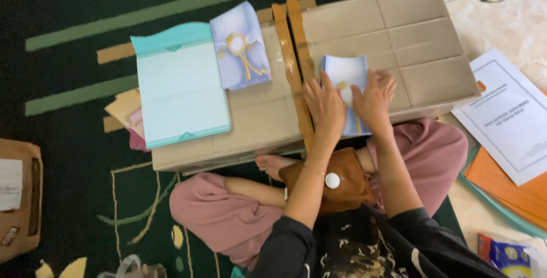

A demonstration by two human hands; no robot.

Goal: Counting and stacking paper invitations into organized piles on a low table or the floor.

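Note:
A flat cardboard box (421, 33) lies across my lap like a table. On it, both hands press down on a pale blue card (343, 72) with a gold ornament. My left hand (325, 106) covers the card's left lower part, fingers spread flat. My right hand (373, 98) rests on its right side. A second pale blue folded card with a gold ornament (240, 45) lies further left on the box, next to a stack of teal-edged sheets (181, 87).
Brown tape strips (292, 44) run across the box. Pinkish papers (126, 113) poke out under the teal stack. White printed sheet (510, 115) and orange folders (504, 184) lie on the floor at right, a brown cardboard piece (20, 198) at left, dark green carpet (68, 4) beneath.

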